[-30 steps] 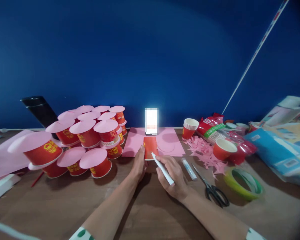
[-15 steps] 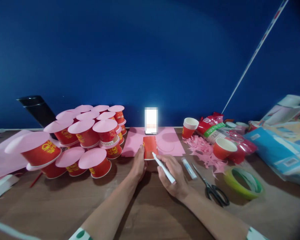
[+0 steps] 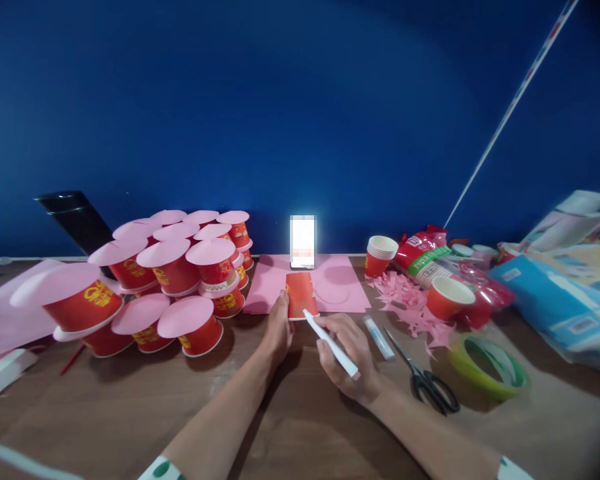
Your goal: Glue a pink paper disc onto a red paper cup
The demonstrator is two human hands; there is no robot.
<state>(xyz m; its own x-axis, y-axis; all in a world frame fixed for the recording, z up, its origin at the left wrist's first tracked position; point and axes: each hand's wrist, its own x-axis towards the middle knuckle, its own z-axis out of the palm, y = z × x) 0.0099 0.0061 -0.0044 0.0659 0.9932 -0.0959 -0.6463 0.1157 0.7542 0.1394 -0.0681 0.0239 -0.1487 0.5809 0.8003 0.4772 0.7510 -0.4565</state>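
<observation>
My left hand [image 3: 279, 323] is closed around the left side of a red paper cup [image 3: 301, 295], whose yellow print shows at its left edge. In my right hand [image 3: 353, 353] is a white marker [image 3: 336, 349], gripped like a pen. Its tip meets the cup's side near the white rim, which faces me. Whether it leaves a line cannot be made out. Behind the cup lie pink paper sheets [image 3: 265, 287] with a round outline on the right part. A lit phone [image 3: 303, 241] stands upright at their back edge, its screen blurred.
Stacked red cups with pink paper discs [image 3: 173, 253] fill the left side. On the right are pink paper scraps [image 3: 405, 303], nested cups [image 3: 380, 256], a glue stick [image 3: 379, 338], scissors [image 3: 425, 377], a tape roll [image 3: 487, 367] and a blue package [image 3: 555, 287].
The marker's tip has shifted slightly down toward the cup's rim, and its back end has dropped down and right with my right hand. My left hand keeps its hold.
</observation>
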